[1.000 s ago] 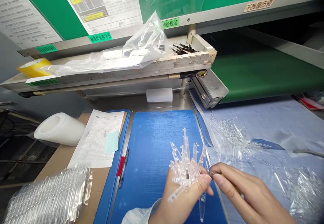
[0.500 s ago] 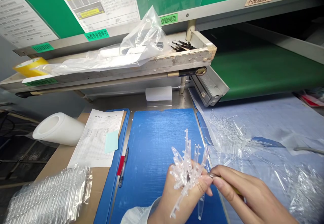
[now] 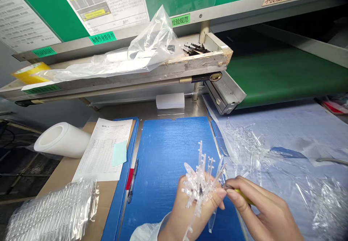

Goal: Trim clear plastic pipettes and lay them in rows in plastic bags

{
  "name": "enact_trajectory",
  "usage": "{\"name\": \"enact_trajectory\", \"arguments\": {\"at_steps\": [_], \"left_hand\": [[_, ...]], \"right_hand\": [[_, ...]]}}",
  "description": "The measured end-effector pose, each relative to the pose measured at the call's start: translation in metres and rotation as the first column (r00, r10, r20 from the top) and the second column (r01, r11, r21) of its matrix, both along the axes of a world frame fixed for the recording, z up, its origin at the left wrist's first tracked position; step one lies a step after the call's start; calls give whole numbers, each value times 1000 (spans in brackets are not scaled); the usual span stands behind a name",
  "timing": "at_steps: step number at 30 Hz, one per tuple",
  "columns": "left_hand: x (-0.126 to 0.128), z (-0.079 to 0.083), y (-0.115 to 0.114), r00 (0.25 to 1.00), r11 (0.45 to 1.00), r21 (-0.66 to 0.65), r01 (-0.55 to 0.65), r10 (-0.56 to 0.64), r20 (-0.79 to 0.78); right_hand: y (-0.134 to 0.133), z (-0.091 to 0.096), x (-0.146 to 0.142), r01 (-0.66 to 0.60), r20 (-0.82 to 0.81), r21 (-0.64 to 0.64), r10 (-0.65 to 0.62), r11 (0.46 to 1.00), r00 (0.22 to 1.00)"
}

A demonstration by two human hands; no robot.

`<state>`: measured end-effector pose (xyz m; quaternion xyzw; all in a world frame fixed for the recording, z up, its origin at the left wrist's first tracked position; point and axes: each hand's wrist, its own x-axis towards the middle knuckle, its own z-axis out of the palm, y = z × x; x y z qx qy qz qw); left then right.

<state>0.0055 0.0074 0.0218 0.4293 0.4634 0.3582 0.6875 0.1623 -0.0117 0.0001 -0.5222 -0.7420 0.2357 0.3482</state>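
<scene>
My left hand [image 3: 181, 206] is closed around a spiky bundle of clear plastic sprues [image 3: 201, 175], which fan out above the thumb and hang below the fist. In my right hand [image 3: 263, 206], thumb and fingers pinch a small hand tool with a yellow handle [image 3: 244, 196]. Its short metal tip lies close by my left thumb, at the edge of the bundle; its exact kind is hidden by the fingers. Both hands are over the lower right of a blue board [image 3: 168, 150].
Loose clear plastic pieces [image 3: 244, 144] lie heaped on the right, with another pile [image 3: 330, 204] nearer. Leftward are a pen [image 3: 132, 181], a paper form [image 3: 100, 154], a white roll [image 3: 62, 139] and bagged clear parts [image 3: 54, 212]. A shelf [image 3: 190, 66] and green conveyor belt [image 3: 285, 74] stand behind.
The sprue bundle has tilted and dropped slightly in my left hand. My right hand and the tool have shifted a little left, and more of the yellow handle shows.
</scene>
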Motion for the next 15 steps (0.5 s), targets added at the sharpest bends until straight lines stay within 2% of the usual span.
{"name": "enact_trajectory", "arguments": {"at_steps": [1,3,5,6,7,8,10,12,13,15], "left_hand": [[0,0,-1,1000,1000,-1,14,-14,-2],[0,-3,-4,998,997,-36,65,-65,-9],[0,-10,-9,995,992,-89,92,-95,-23],[0,-14,-11,996,991,-109,83,-87,-30],[1,-19,-12,998,991,-121,55,-59,-31],[1,-23,-12,999,991,-129,27,-30,-22],[4,-30,-11,1000,990,-142,6,-2,29],[7,-33,-9,995,986,-163,23,-7,96],[8,-33,-7,993,984,-176,32,-11,121],[10,-33,-6,987,975,-219,45,-9,162]], "right_hand": [[2,-3,3,54,-11,4,-54,999,998],[9,-8,15,277,-41,-25,-277,961,960],[19,-11,31,525,-66,-101,-532,845,844],[23,-11,37,572,-71,-152,-586,806,807],[26,-11,42,547,-76,-208,-571,811,817],[28,-10,43,466,-88,-265,-503,844,860],[27,-8,36,219,-137,-379,-289,899,948],[23,-5,20,-7,-242,-482,-126,876,962],[20,-5,12,-85,-308,-526,-96,846,947],[16,-5,-1,-156,-415,-571,-120,806,902]]}}
